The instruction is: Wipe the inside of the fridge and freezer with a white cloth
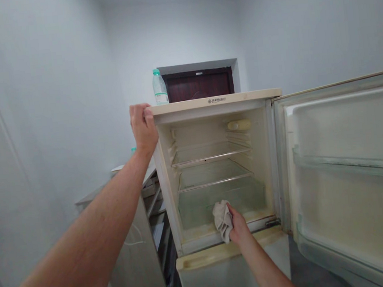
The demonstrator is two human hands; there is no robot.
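Note:
An old cream refrigerator (187,105) stands with its upper compartment open. My left hand (144,128) grips the top left corner of the refrigerator, fingers curled over the edge. In my right hand (237,225) is a crumpled whitish cloth (223,220), held in front of the compartment's lower lip. Behind the cloth sits a clear greenish drawer (198,206) at the bottom of the compartment. Two glass shelves, an upper one (209,151) and a lower one (215,174), are above the drawer. The open door (344,132) with its clear racks extends to the right.
A plastic bottle (160,88) with a green cap stands on top of the refrigerator at the left. Beside the refrigerator is a grey cabinet (135,259) with open shelves. The closed lower door (219,280) lies below the compartment. A dark red door panel (201,85) shows behind.

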